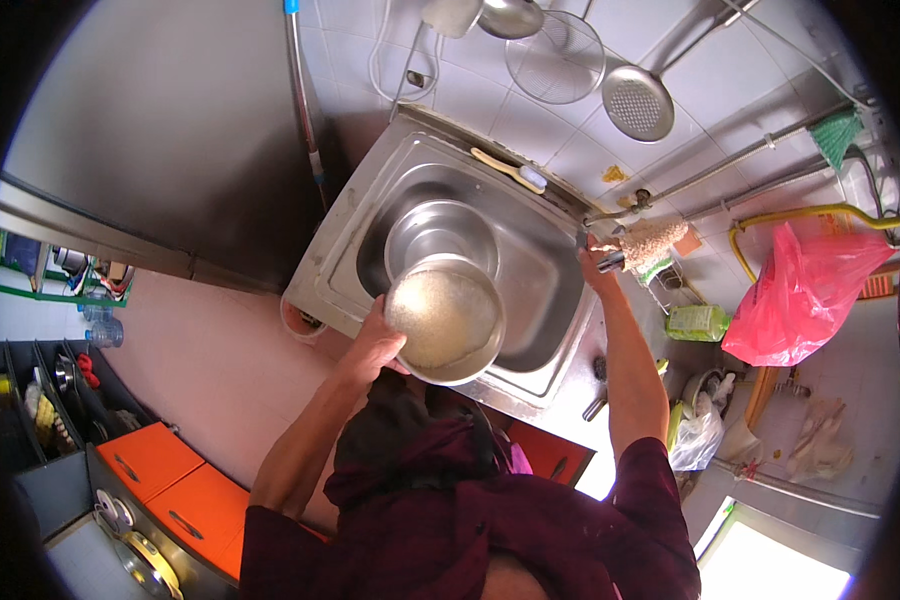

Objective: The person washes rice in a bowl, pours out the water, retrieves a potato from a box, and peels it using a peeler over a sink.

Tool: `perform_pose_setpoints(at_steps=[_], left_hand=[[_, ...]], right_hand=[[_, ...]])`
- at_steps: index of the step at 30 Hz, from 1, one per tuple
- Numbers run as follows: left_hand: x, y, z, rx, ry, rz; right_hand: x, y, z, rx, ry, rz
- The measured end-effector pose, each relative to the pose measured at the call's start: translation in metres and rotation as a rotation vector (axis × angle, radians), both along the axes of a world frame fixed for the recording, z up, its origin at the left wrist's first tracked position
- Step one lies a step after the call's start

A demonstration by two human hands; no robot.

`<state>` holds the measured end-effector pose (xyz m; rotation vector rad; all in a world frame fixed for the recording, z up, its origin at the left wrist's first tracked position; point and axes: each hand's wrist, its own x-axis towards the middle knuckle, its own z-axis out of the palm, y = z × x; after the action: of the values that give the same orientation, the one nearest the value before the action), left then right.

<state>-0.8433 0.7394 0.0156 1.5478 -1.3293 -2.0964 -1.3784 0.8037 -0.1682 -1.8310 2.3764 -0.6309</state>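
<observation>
My left hand (379, 337) grips the rim of a round metal bowl (445, 322) at its left side. Pale grains, which look like rice, cover the inside of this bowl, partly under cloudy liquid. Beyond it, a second metal bowl (441, 225) stands in the stainless steel sink (540, 300), partly hidden by the held one. My right hand (596, 262) reaches to the back right corner of the sink, at the metal faucet (610, 261). Its fingers are partly hidden, so their hold on the faucet is unclear. A beige textured cloth (652, 244) lies just beyond that hand.
A brush (510, 171) lies on the sink's back ledge. Skimmers and a ladle (511, 16) hang on the tiled wall. To the right are a green bottle (696, 323) and a pink plastic bag (802, 300). Orange cabinets (150, 461) stand at the lower left.
</observation>
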Motion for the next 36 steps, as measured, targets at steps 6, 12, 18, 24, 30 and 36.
perform_pose_setpoints(at_steps=[6,12,18,24,30,36], left_hand=[[0.018,0.007,-0.010,-0.103,0.042,0.058],[0.012,0.021,-0.013,0.074,0.129,0.208],[0.018,0.034,-0.024,0.194,0.235,0.299],[0.030,0.044,-0.035,0.138,0.266,0.344],[0.045,0.065,-0.066,0.241,0.350,0.449],[0.046,0.068,-0.083,0.123,0.273,0.436]], right_hand=[[0.029,0.000,0.014,-0.201,0.185,0.000],[0.033,-0.004,0.035,-0.042,0.156,-0.026],[0.033,-0.002,0.028,-0.115,0.098,-0.049],[0.022,-0.004,0.020,-0.223,0.200,0.051],[0.025,-0.008,0.013,-0.195,0.191,0.017],[-0.003,-0.007,-0.011,0.033,0.053,-0.064]])
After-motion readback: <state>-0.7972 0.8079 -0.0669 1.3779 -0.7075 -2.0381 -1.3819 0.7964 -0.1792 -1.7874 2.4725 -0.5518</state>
